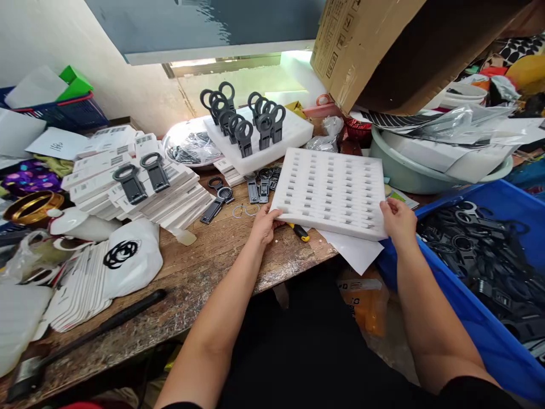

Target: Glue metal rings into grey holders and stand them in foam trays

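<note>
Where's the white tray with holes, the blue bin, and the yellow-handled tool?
white foam tray (330, 190), head view, middle of its slotted top
blue bin (464, 318), head view, near wall
yellow-handled tool (299, 230), head view, handle

Bare forearms, no sleeves or wristwear showing; dark black clothing covers the lap and upper arm edge

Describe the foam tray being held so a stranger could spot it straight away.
Start at the wooden workbench and go to its near right edge, beside the blue bin of black parts. The white foam tray lies there, gripped by the left hand and right hand. Unlike the foam tray behind, which stands full of black ring-topped clips, its rows of slots are all empty.
</note>
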The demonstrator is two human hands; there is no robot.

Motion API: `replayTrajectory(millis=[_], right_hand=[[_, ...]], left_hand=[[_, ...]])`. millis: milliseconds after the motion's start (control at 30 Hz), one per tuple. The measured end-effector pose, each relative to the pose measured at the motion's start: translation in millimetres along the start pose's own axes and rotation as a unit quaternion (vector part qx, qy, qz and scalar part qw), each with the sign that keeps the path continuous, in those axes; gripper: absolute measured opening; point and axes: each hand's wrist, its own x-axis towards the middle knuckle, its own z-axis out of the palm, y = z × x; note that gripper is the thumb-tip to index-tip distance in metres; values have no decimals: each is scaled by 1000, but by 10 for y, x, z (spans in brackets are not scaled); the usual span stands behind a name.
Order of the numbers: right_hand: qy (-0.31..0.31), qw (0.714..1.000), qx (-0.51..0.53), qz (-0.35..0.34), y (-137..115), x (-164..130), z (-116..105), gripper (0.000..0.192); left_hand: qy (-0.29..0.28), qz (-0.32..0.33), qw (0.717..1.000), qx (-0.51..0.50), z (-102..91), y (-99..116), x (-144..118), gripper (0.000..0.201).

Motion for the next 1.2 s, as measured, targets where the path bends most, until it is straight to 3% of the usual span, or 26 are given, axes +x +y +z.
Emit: replayTrajectory(millis=[100,233,400,533,600,733,833,933,1000,1067,1200], right_hand=[[-81,994,40,67,-6,342,115,25],[-147,975,126,108,-92,422,150,30],[-216,905,334,151,-186,276,59,43],[-206,885,369,195,-293,-9,51,41],[-202,885,383,170,-372,-164,29,40],[-111,893,435,35,-586,-244,-91,46],[-30,885,458,-78,-679,-37,-193,34],[58,883,434,-169,-600,238,-216,26],[119,889,401,-187,-455,371,-165,30],[164,898,366,-179,-269,441,-71,37],[173,921,310,-158,79,460,112,46]], left_hand=[[-17,17,999,-23,-10,21,-49,53],[-39,33,998,-43,-22,126,-11,54],[-56,36,997,-50,-71,339,177,51],[-72,30,996,-38,-206,450,203,51],[-75,23,997,-28,-291,460,167,46],[-95,16,995,-21,-230,490,184,44],[-141,42,989,-6,122,597,370,43],[-180,60,981,51,550,721,624,45],[-168,77,975,124,749,738,758,45],[-147,98,965,194,830,672,846,43],[-120,145,939,287,717,383,926,37]])
